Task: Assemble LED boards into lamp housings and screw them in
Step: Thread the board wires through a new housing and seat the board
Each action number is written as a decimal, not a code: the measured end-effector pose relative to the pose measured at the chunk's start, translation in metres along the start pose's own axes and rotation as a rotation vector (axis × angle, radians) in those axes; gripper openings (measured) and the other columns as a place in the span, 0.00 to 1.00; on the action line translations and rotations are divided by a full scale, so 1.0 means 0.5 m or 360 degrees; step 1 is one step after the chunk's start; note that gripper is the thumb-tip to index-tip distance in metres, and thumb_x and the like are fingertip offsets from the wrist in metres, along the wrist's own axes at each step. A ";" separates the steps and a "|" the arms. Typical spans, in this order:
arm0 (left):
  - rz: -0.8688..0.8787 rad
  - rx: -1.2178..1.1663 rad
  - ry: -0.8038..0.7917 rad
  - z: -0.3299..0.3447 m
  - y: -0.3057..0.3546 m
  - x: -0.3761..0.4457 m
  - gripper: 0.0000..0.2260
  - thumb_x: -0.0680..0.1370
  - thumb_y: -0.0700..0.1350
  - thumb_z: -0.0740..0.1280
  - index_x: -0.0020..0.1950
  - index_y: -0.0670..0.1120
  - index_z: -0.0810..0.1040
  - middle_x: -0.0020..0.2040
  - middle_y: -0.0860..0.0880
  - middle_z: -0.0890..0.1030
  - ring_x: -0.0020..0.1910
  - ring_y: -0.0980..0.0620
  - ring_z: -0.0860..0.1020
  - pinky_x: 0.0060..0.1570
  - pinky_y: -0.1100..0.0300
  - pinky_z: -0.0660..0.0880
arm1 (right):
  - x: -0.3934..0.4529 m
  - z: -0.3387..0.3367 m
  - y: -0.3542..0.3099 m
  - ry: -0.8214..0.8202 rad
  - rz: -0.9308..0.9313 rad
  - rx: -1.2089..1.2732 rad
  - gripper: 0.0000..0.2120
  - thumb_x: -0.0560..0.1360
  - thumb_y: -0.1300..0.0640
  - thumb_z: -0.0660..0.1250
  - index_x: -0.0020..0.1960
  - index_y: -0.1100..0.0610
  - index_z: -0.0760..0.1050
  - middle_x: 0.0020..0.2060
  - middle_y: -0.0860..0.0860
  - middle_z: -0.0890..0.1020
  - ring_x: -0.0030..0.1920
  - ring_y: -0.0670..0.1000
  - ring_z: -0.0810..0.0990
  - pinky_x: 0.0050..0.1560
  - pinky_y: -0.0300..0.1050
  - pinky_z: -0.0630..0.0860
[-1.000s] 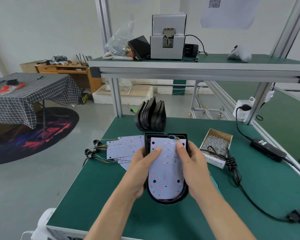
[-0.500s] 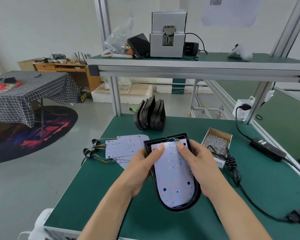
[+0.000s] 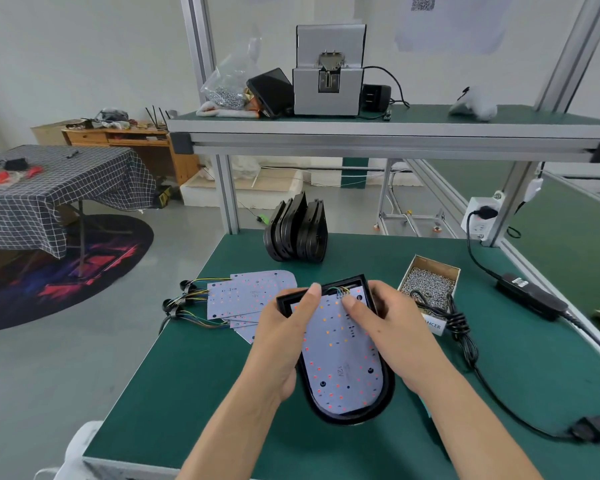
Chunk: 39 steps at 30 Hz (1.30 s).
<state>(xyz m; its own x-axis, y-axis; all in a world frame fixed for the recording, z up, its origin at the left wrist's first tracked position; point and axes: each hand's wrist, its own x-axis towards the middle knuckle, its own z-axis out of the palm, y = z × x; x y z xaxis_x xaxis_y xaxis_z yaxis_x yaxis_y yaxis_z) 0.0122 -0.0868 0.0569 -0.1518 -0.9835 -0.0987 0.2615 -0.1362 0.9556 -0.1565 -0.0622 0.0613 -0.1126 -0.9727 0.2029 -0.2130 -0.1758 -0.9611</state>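
Observation:
A black lamp housing (image 3: 354, 412) with a pale LED board (image 3: 340, 362) seated inside it is held over the green table, tilted with its rounded end toward me. My left hand (image 3: 281, 344) grips the housing's left side, thumb on the upper rim. My right hand (image 3: 395, 327) grips the right side, thumb pressing the board near its coloured wires (image 3: 340, 291). Spare LED boards (image 3: 250, 296) with wire leads lie to the left. Several empty black housings (image 3: 297, 233) stand at the back.
A cardboard box of screws (image 3: 430, 284) sits just right of my hands, a coiled black cable (image 3: 461, 327) draped over it. A power adapter (image 3: 530, 299) lies farther right. The overhead shelf carries a screw feeder machine (image 3: 329, 77) and a bag of screws (image 3: 226, 88).
The housing with its board has been lifted off the table and turned, its rounded end swinging to the right. Both hands kept their hold on its sides.

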 end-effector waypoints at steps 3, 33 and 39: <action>0.0061 0.0040 -0.0033 0.002 -0.005 -0.002 0.21 0.65 0.64 0.78 0.51 0.53 0.85 0.56 0.42 0.86 0.61 0.38 0.82 0.66 0.35 0.75 | -0.005 0.001 -0.005 -0.0017 0.0015 0.0067 0.07 0.79 0.45 0.72 0.48 0.48 0.82 0.42 0.44 0.86 0.43 0.43 0.83 0.42 0.33 0.76; 0.0403 0.0411 0.0000 -0.014 -0.040 -0.014 0.11 0.74 0.55 0.73 0.54 0.53 0.82 0.51 0.55 0.85 0.54 0.54 0.82 0.56 0.59 0.76 | 0.003 0.031 -0.001 0.0000 0.0576 0.0362 0.22 0.66 0.46 0.71 0.52 0.62 0.80 0.41 0.51 0.82 0.41 0.50 0.80 0.48 0.50 0.75; 0.0479 0.0561 0.0047 -0.013 -0.044 -0.016 0.10 0.75 0.55 0.72 0.54 0.55 0.81 0.51 0.58 0.85 0.55 0.58 0.82 0.56 0.59 0.76 | 0.008 0.034 0.000 0.0049 0.0554 0.0240 0.18 0.66 0.48 0.69 0.50 0.59 0.81 0.40 0.50 0.83 0.39 0.46 0.79 0.45 0.47 0.75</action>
<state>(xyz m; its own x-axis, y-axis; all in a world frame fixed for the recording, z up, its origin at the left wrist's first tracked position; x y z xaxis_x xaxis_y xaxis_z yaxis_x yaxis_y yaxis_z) 0.0137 -0.0769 0.0346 -0.0900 -0.9767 0.1948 -0.0508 0.1998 0.9785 -0.1405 -0.0687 0.0591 -0.1825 -0.9736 -0.1372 -0.0117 0.1417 -0.9898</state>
